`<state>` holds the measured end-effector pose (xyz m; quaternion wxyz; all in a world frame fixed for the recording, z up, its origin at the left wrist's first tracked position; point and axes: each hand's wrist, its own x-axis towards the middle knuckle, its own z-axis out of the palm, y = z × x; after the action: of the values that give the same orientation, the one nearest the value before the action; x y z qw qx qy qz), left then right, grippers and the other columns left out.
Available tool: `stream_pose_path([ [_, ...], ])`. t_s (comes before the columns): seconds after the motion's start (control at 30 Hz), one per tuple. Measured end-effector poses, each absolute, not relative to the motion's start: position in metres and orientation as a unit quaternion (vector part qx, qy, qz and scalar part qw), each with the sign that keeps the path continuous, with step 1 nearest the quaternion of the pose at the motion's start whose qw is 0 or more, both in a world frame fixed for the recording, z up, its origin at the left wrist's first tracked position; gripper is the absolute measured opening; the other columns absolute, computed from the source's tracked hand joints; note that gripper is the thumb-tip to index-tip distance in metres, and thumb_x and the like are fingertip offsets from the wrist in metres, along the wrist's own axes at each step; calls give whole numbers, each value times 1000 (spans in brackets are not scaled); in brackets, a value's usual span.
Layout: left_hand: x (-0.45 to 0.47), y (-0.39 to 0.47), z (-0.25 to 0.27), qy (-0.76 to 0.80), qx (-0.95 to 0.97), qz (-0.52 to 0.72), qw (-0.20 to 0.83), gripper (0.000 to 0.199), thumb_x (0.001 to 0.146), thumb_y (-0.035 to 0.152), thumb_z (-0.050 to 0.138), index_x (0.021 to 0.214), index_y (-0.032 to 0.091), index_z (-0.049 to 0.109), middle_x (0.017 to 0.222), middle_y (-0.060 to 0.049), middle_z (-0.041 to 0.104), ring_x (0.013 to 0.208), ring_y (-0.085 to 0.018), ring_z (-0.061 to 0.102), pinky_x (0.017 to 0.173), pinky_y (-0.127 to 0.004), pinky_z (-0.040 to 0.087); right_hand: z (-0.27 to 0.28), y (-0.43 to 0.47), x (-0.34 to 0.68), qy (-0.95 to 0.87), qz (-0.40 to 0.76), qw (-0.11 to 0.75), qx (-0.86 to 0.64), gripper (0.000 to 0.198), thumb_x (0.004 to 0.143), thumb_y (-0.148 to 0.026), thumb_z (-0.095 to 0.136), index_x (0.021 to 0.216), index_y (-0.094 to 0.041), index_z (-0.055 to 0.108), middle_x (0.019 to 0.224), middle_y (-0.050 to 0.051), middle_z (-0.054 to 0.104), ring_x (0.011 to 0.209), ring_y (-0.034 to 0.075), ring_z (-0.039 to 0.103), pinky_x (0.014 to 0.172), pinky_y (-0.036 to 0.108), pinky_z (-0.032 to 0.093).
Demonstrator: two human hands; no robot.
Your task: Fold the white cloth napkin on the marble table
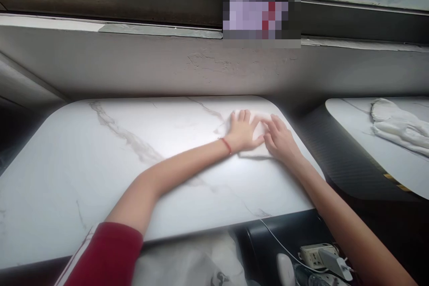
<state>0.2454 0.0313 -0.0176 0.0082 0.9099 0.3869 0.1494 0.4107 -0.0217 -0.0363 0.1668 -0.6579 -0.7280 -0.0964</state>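
Note:
A white cloth (255, 153) lies spread on the white marble-patterned tabletop (110, 174), close to its right end. My left hand (241, 134) presses flat on the cloth with its fingers spread, and a thin red cord circles the wrist. Just to its right, my right hand (280, 142) rests on the cloth's right part. Its fingers are apart and slightly bent, and the fingertips of both hands are close together. Part of the cloth is hidden beneath the hands.
A second white table (355, 120) stands to the right, across a dark gap, with a crumpled white cloth (402, 127) on it. Below the near edge are a power strip (315, 254), a plugged-in charger (335, 263) and a cable. A wall (150, 62) runs behind the tabletop.

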Motion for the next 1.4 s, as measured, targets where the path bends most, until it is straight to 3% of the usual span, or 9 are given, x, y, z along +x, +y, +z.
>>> stream_pose_path([
  [0.37,270,100,-17,458,870,176,39,63,93,54,46,143,16,47,146,-21,46,136,-35,38,112,-54,27,-34,73,437,-732,-80,228,-637,48,88,-27,37,129,-20,60,141,17,54,131,33,51,97,51,50],
  [0.9,269,98,-12,451,876,165,38,63,95,52,43,144,11,48,147,-23,45,137,-37,37,112,-54,27,-29,69,438,-734,-64,200,-645,50,90,-24,36,135,-21,56,147,18,50,134,34,46,95,56,49],
  [1.17,282,29,-17,408,902,137,-1,69,98,52,35,149,6,40,153,-28,39,143,-41,33,114,-64,23,-27,-15,447,-723,-74,179,-664,50,91,-23,35,135,-19,57,146,18,50,135,33,47,96,51,51],
  [1.4,279,-53,-18,286,949,128,-37,67,98,50,37,146,3,46,151,-28,43,141,-42,37,111,-66,32,-38,-137,426,-634,-91,214,-738,50,96,-29,33,145,-32,47,149,14,46,136,37,46,97,60,50],
])
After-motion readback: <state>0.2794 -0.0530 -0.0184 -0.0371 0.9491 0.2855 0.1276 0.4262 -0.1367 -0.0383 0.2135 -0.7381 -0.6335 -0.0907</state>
